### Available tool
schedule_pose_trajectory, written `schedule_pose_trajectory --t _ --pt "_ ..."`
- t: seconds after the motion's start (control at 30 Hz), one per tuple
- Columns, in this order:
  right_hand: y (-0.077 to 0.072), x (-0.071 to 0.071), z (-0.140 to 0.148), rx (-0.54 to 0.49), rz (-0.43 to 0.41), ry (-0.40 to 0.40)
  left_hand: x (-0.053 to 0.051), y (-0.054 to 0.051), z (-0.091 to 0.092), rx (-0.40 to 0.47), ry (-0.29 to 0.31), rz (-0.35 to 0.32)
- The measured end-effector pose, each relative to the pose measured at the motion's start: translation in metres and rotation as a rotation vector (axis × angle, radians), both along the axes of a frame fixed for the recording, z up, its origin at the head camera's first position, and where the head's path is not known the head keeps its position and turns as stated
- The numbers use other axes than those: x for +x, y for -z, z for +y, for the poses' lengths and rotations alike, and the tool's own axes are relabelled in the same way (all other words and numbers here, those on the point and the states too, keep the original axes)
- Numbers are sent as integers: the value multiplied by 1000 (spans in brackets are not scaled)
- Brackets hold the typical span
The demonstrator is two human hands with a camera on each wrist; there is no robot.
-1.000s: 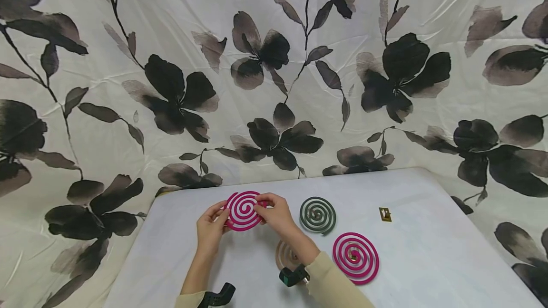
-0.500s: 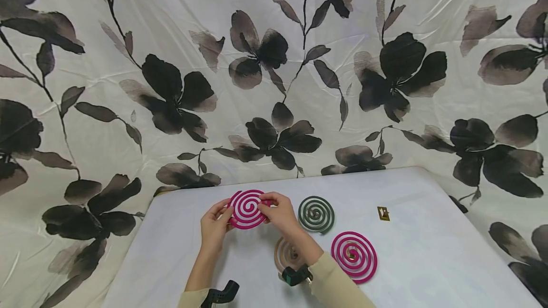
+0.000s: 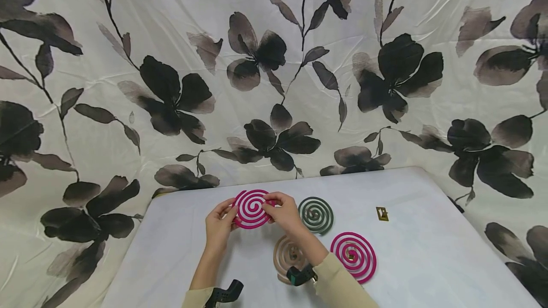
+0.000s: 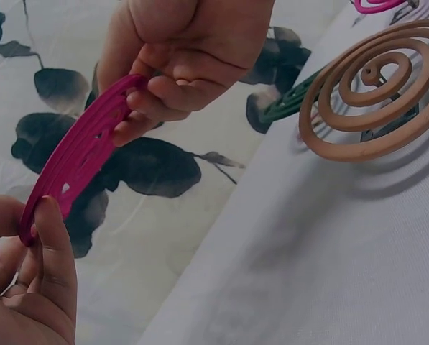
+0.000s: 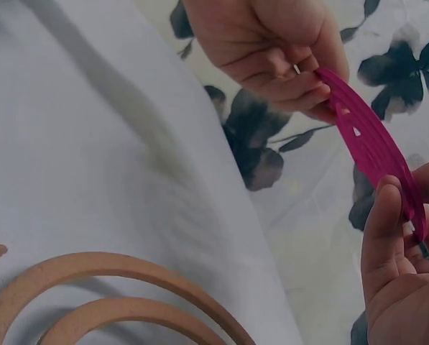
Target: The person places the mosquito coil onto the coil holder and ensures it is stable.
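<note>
A pink mosquito coil [image 3: 255,208] is held up above the far part of the table, face toward the head camera. My left hand [image 3: 219,226] pinches its left rim between thumb and fingers. My right hand [image 3: 286,214] pinches the opposite rim. Both wrist views show the coil [image 4: 81,154] nearly edge-on, with fingers at each end. Below my right wrist, a brown coil [image 3: 280,256] sits raised on a small metal stand, partly covered by the wrist and its camera. Just right of my right hand is a dark green coil [image 3: 315,215].
A second pink coil [image 3: 353,256] lies right of my right forearm, with gold metal at its centre. A flat gold metal stand [image 3: 382,214] lies farther right. The white table [image 3: 432,251] ends at a flower-printed cloth [image 3: 274,84] behind it.
Both hands and the held pink coil have shifted slightly to the right, still gripping the same rims. The things on the table stay in place; the head view has drifted slightly.
</note>
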State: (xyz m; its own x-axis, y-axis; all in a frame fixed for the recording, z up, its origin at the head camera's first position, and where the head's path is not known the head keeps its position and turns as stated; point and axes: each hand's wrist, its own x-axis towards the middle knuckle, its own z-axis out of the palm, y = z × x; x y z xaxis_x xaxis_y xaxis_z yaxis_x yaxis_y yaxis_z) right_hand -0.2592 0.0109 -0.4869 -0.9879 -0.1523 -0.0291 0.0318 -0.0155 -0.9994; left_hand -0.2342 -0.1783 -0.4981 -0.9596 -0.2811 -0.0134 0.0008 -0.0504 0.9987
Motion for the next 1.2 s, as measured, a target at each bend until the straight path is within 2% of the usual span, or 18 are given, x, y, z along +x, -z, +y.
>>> schedule_pose_trajectory --t 0.17,0.43,0.57,0.67,0.83,0.97,1.2 --pt "1 -1 4 2 24 -2 -1 -2 4 6 7 8" --pt "0 2 12 -14 26 1 -3 3 11 -9 9 15" --pt "-2 1 15 -27 28 9 -5 3 14 16 36 13" --pt "-1 -1 18 -32 37 18 -5 -2 17 26 57 6" --pt "-1 -1 24 -10 36 25 4 -19 28 -4 69 -1" --pt "-3 0 29 3 27 31 8 -28 35 -6 78 9" --pt "-7 -1 36 -9 29 21 7 -28 41 11 96 12"
